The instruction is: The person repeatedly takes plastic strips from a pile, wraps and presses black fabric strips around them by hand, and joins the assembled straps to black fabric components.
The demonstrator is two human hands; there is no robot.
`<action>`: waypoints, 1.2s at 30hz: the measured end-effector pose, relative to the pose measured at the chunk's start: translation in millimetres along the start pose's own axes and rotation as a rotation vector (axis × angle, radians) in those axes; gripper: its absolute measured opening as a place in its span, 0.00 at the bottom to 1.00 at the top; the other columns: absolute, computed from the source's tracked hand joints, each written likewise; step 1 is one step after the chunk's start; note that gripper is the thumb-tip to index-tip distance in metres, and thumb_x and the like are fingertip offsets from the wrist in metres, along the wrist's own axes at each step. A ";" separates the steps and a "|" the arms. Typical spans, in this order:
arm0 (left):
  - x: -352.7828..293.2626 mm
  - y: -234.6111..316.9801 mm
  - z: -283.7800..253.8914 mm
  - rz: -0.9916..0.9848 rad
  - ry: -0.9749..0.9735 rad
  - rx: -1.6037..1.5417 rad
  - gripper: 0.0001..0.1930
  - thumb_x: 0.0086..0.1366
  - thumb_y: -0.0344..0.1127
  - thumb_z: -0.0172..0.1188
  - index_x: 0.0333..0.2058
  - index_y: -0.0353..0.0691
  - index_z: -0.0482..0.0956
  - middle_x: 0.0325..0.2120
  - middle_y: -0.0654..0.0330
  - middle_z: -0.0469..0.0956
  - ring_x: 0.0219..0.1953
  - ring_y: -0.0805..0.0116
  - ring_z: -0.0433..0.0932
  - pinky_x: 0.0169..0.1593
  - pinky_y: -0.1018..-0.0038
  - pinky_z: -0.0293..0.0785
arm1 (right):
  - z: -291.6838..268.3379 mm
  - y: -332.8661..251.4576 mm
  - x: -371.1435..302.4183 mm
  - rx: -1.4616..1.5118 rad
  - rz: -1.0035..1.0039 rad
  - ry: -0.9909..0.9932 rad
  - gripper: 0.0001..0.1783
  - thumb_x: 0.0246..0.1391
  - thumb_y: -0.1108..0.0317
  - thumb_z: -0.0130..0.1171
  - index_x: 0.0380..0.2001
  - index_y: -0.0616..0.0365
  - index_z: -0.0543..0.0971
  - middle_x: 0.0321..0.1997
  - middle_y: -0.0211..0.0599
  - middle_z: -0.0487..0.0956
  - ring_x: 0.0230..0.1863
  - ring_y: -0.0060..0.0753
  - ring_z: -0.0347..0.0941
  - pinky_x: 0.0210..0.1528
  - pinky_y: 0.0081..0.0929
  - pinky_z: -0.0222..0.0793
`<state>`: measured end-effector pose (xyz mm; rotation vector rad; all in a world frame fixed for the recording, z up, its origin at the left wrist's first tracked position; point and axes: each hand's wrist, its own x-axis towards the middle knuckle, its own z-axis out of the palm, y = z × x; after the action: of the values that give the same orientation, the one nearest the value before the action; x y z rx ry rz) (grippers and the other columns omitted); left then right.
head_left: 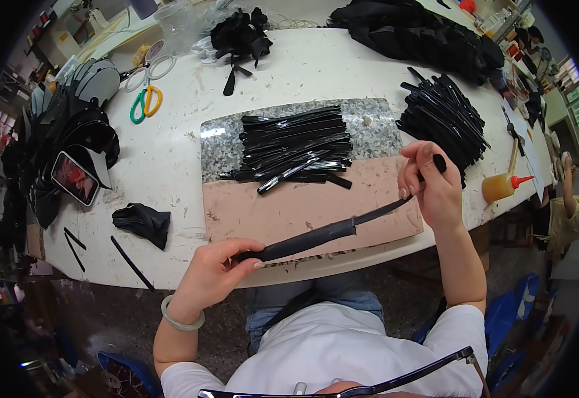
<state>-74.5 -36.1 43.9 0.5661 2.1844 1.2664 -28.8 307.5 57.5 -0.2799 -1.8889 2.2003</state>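
Observation:
A black leather-like strap [309, 240] stretches between my two hands, above the near edge of the board. My left hand [213, 268] is closed on its wider end, thumb pressed against the fingers. The narrower end is pinched in my right hand [433, 186], which is raised higher, and a dark tip curls up by the fingers. Midway along, the strap steps from wide to narrow. Beneath it lies a pink board [269, 211], set against a speckled stone slab [220, 146]. Glossy black strips [292, 142] are heaped across slab and board.
More black strips [443, 119] lie piled at right, near a glue bottle [498, 188] with a red tip. Scissors [147, 99], a phone [76, 178] and a folded black piece [142, 222] are at left. Black bundles [415, 33] line the far side.

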 end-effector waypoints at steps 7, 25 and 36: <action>-2.3 -14.0 -4.5 0.039 0.058 0.016 0.12 0.59 0.27 0.64 0.42 0.36 0.81 0.29 0.58 0.81 0.24 0.75 0.75 0.29 0.79 0.71 | -32.5 -15.4 13.2 -0.029 -0.171 0.204 0.24 0.67 0.51 0.48 0.42 0.66 0.74 0.17 0.22 0.61 0.20 0.15 0.57 0.23 0.18 0.54; -1.1 -5.4 9.4 0.406 0.609 0.755 0.13 0.58 0.27 0.63 0.43 0.37 0.80 0.32 0.56 0.77 0.33 0.63 0.76 0.39 0.73 0.73 | 0.3 24.7 -7.1 -1.181 -0.734 0.220 0.17 0.53 0.82 0.53 0.48 0.64 0.72 0.43 0.48 0.78 0.44 0.50 0.76 0.45 0.36 0.73; 0.1 3.1 102.5 -0.082 0.091 -0.672 0.20 0.65 0.31 0.62 0.53 0.32 0.67 0.32 0.56 0.81 0.32 0.77 0.79 0.36 0.82 0.77 | 78.9 80.6 -78.2 -0.912 -0.466 -0.290 0.45 0.35 0.74 0.63 0.61 0.71 0.60 0.64 0.57 0.65 0.62 0.56 0.63 0.62 0.47 0.58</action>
<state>-8.5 32.0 4.9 0.1447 1.6664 1.8744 19.2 198.3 -10.4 0.3337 -2.6618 1.0272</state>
